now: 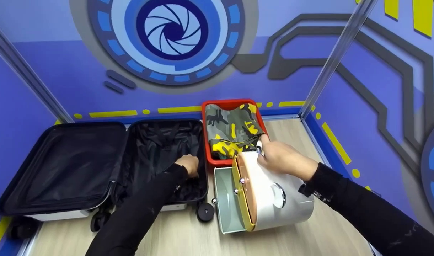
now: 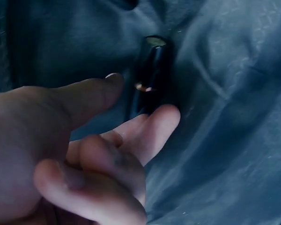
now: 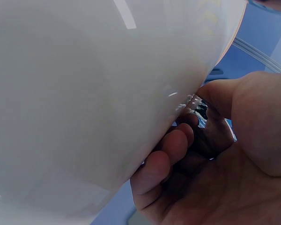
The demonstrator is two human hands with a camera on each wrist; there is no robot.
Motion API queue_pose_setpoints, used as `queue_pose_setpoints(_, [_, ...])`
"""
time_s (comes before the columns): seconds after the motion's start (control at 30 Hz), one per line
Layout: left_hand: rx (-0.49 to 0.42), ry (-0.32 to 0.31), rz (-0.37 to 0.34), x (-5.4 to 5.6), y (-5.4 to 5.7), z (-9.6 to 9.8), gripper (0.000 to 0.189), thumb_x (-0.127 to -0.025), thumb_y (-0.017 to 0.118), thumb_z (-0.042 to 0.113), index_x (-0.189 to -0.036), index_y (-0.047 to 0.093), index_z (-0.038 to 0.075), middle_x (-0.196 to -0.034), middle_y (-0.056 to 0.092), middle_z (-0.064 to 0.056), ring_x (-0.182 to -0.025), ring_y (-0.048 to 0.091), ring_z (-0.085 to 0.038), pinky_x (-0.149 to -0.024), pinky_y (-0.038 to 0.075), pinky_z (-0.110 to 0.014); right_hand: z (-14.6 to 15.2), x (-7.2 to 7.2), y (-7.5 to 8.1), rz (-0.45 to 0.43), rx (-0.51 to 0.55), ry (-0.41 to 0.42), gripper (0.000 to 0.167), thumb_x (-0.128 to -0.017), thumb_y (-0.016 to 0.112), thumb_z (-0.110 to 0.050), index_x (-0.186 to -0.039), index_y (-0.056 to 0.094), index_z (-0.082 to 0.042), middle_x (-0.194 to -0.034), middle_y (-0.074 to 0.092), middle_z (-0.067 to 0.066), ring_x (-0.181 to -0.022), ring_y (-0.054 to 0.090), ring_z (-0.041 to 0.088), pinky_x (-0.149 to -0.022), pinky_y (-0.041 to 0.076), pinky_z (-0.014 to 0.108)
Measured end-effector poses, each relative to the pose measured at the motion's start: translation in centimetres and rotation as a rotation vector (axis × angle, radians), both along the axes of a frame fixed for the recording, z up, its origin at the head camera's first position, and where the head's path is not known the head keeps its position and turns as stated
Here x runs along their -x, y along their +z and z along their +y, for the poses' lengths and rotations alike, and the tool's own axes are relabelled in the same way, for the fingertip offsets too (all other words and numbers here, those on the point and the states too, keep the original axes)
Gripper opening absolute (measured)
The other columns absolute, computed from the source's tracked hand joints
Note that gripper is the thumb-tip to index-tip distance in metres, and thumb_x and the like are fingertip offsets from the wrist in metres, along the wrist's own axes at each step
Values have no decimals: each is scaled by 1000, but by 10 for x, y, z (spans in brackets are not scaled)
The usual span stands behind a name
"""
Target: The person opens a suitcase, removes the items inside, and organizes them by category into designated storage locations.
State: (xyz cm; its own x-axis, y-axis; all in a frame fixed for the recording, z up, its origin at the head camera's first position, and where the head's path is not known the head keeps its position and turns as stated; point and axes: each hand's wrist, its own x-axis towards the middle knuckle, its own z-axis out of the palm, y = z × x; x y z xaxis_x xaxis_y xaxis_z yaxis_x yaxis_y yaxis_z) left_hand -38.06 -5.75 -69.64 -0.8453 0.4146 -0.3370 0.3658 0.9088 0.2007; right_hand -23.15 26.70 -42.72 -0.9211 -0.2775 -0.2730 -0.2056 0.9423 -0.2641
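My left hand (image 1: 189, 165) is down inside the right half of a black open suitcase (image 1: 160, 131). In the left wrist view a small glossy black tube (image 2: 152, 65) with a gold ring lies on the dark lining. The thumb and forefinger stand apart beside it, and the forefinger overlaps its lower end; whether it touches is unclear. My right hand (image 1: 282, 156) grips the shiny metal handle (image 3: 201, 112) of a white drawer box (image 1: 295, 199). The box leans to one side, its pale green drawer (image 1: 229, 202) pulled out furthest, beside yellow and orange drawer fronts.
A red bin (image 1: 210, 161) behind the box holds folded camouflage cloth (image 1: 234, 131). At the left lies the suitcase's other half (image 1: 78, 163). A black suitcase wheel (image 1: 205, 212) sits close to the green drawer. Blue printed walls (image 1: 149, 96) enclose the wooden surface (image 1: 188, 238).
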Motion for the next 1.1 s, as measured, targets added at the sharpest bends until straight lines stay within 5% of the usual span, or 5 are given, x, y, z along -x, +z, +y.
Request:
queue_pose_setpoints(0.23, [-52, -10, 4, 3, -21, -5, 34, -71, 96, 33, -88, 80, 7, -101, 81, -24, -86, 78, -39, -68, 64, -54, -1, -2, -1, -15, 14, -1, 67, -107, 61, -30, -154, 34, 11, -83, 67, 13, -69, 65, 27, -60, 53, 38])
queue_pose_setpoints(0.5, [-181, 78, 45, -52, 96, -1, 29, -77, 92, 21, -86, 76, -2, -100, 80, -27, -93, 79, -44, -85, 64, -58, 0, 0, -1, -2, 5, 12, 70, -107, 61, -29, -155, 33, 12, -85, 69, 16, -72, 67, 28, -63, 55, 41])
queue_pose_setpoints(0.73, [-383, 89, 164, -67, 151, 10, 26, -85, 85, 31, -77, 66, 15, -79, 71, -4, -76, 70, -28, -74, 56, -44, 1, 0, -2, 13, -1, 26, 65, -106, 60, -27, -151, 36, 13, -87, 69, 18, -75, 68, 29, -68, 58, 45])
queue_pose_setpoints(0.93, [-511, 96, 108, -106, 180, 37, 16, -92, 80, 29, -87, 73, 15, -76, 68, 4, -67, 63, -13, -65, 52, -30, 2, 0, -1, 15, 7, 23, 52, -105, 61, -27, -139, 41, 7, -84, 66, 15, -74, 66, 29, -66, 55, 44])
queue_pose_setpoints(1.1, [-497, 117, 98, -142, 168, 56, 32, -91, 79, 23, -68, 56, 19, -63, 55, 8, -53, 55, -12, -50, 43, -30, 2, 1, 0, -4, 17, 19, 55, -106, 61, -28, -142, 39, 7, -83, 65, 13, -71, 64, 27, -61, 53, 39])
